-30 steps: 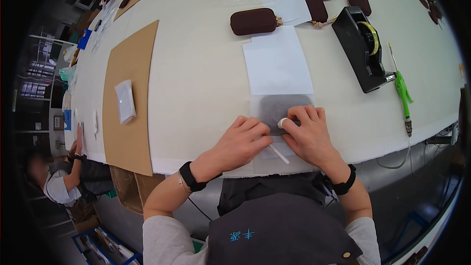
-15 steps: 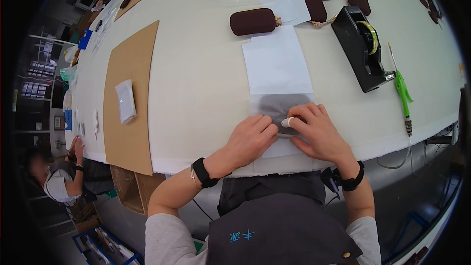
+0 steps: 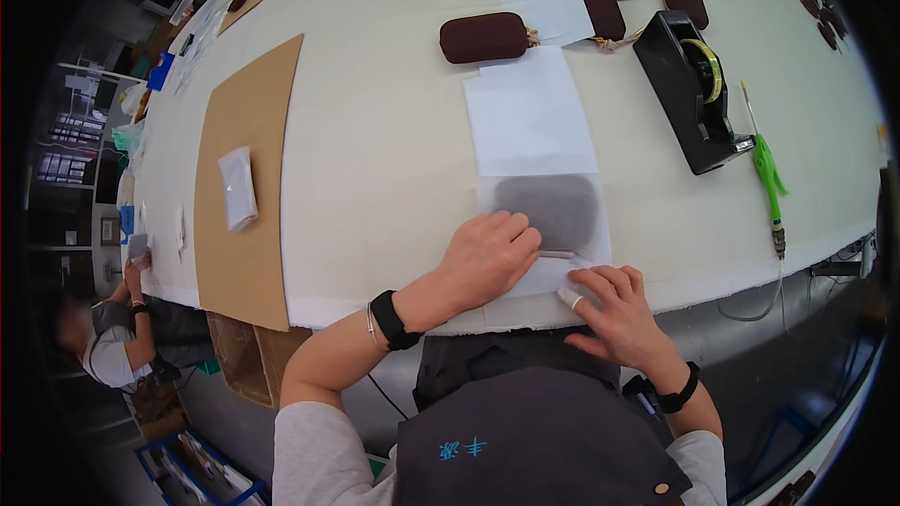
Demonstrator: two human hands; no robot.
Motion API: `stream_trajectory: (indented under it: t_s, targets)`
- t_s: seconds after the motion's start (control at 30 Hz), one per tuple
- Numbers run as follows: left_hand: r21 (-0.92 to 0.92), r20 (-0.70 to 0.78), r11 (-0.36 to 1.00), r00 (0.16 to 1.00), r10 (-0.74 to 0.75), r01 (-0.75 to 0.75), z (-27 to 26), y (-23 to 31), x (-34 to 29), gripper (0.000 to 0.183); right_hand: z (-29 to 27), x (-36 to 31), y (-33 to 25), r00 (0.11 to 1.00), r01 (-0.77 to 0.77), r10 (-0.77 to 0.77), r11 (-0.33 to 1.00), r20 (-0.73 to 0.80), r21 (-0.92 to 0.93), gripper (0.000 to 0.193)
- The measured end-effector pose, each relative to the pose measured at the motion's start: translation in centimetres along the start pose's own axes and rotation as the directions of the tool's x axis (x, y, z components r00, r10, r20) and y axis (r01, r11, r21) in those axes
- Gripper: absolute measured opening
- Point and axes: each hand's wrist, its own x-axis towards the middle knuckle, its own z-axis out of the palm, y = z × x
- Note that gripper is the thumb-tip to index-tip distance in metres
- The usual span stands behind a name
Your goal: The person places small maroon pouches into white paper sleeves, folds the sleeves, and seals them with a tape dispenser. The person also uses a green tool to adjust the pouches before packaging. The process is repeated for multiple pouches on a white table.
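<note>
A dark, rounded flat case (image 3: 553,204) lies under thin white paper (image 3: 534,122) near the table's front edge, showing grey through it. My left hand (image 3: 487,260) is closed at the lower left of the covered case, its curled fingers on the paper; the fingertips are partly hidden. My right hand (image 3: 614,314) has its fingers apart and holds nothing. It rests by the paper's near right part, with a white cover on one finger. A narrow fold runs along the case's near edge, between the hands.
Brown cases with cords, one a brown case (image 3: 484,37), sit beyond the paper. To the right stand a black tape dispenser (image 3: 694,94) and a green air gun (image 3: 769,173) with a hose. At left, a wrapped white packet (image 3: 238,189) lies on a cardboard sheet (image 3: 246,272). Other people work at far left.
My right hand has let go of the paper and drawn back toward me and slightly right, its fingers spreading. My left hand stays at the paper, slightly shifted, and the covered case shows more fully.
</note>
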Motion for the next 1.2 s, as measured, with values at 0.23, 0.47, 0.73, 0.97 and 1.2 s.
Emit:
stream_trajectory:
  t_s: [0.23, 0.47, 0.73, 0.97, 1.2]
  targets:
    - [-0.005, 0.015, 1.0, 1.0, 0.0, 0.001, 0.0, -0.1, 0.0, 0.016, 0.2, 1.0, 0.9, 0.978, 0.134, -0.118, 0.987, -0.174, 0.085, 0.022]
    - [-0.077, 0.065, 0.996, 0.997, -0.03, 0.035, -0.5, -0.2, 0.1, 0.014, -1.2, 4.5, 0.9, 0.934, 0.03, 0.05, 0.976, -0.355, 0.216, 0.019]
    - [-0.607, 0.283, 0.734, 0.946, -0.159, 0.305, -3.1, -2.1, -0.6, 0.023, -0.5, 7.3, 2.3, 0.853, -0.195, 0.416, 0.813, -0.314, 0.548, 0.01]
    - [-0.595, 0.18, 0.723, 0.935, -0.305, 0.35, -3.1, -2.3, -1.2, 0.019, -0.3, 8.3, 2.7, 0.823, -0.258, 0.467, 0.814, -0.323, 0.521, 0.009]
    - [-0.627, 0.253, 0.463, 0.726, -0.64, 0.627, -2.4, -3.1, -0.9, 0.014, -0.1, 8.8, 3.2, 0.787, -0.346, 0.566, 0.734, -0.246, 0.585, 0.02]
